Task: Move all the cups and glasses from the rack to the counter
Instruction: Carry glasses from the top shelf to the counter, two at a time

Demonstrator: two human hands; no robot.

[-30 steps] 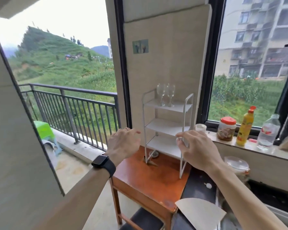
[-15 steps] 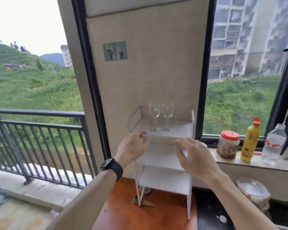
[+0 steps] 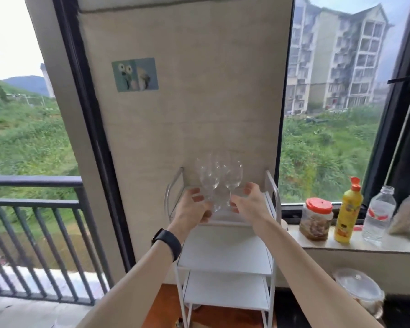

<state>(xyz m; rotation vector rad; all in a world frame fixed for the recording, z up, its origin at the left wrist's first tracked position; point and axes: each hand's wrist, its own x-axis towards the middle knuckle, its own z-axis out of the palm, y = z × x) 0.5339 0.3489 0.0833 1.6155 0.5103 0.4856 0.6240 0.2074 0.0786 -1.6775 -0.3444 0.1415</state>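
Observation:
Two clear wine glasses stand side by side on the top shelf of a white three-shelf rack [image 3: 225, 256], against the beige wall panel. The left glass [image 3: 208, 178] and the right glass [image 3: 234, 176] are blurred. My left hand [image 3: 193, 208], with a black watch on its wrist, is at the left glass's stem with fingers spread and curled. My right hand [image 3: 249, 202] is just right of the right glass's stem, thumb and fingers apart. Whether the fingertips touch the stems is unclear. The two lower shelves look bare.
The rack stands on a reddish wooden table [image 3: 213, 316]. On the window sill [image 3: 355, 245] to the right stand a red-lidded jar [image 3: 316, 218], a yellow bottle [image 3: 348, 210] and a clear water bottle [image 3: 379, 214]. A lidded plastic container [image 3: 360, 292] sits below. A balcony railing [image 3: 33, 204] is at the left.
Both hands rose from the rack's shelf edges to the top shelf and came in around the stems of the two glasses. The view tilted up and moved closer.

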